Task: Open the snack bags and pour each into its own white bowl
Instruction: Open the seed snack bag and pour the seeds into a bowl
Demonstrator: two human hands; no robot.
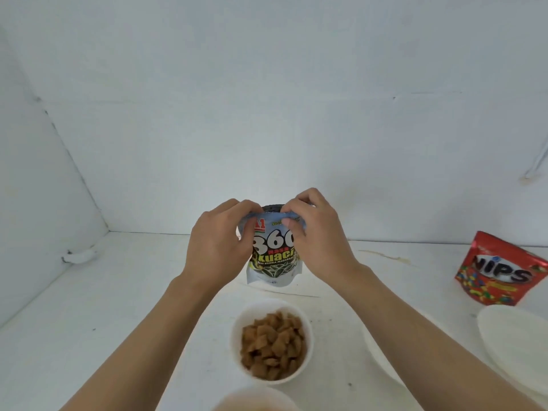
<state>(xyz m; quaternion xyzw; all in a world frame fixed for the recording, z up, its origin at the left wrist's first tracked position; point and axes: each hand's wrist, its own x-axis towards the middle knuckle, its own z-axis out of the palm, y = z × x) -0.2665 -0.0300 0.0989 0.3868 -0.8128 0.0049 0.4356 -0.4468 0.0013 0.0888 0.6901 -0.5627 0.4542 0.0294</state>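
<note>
Head view: the person is holding a silver-and-black foil pouch of sunflower seeds (274, 264) upright on the white table (89, 321), with its bottom resting on the surface. I am judging that it is standing this way so that no seeds are spilling while the top is being opened.

The left hand (219, 244) is gripping the upper left edge of the pouch, and the right hand (318, 244) is gripping the upper right edge. The fingers (247, 207) of the left hand are curling over the rim from behind. The thumb (289, 223) of the right hand is pressing on the front panel. So both hands are pinching the top strip, and neither is lying flat. The rim is sitting between the fingertips, and the printed body of the pouch is showing between and below the two palms. A dark gap is showing behind the front rim, so the mouth is probably partly open, but I cannot tell how wide.

Nearer to the person, a round white bowl (237, 330) is carrying brown square snack pieces (272, 342), so one bag seems finished. On the right, two empty white bowls (516, 342) are waiting, one partly hidden under the right forearm. Behind them a glossy red candy pouch (501, 271) is standing, well apart from both hands. I cannot tell whether it is open.
</note>
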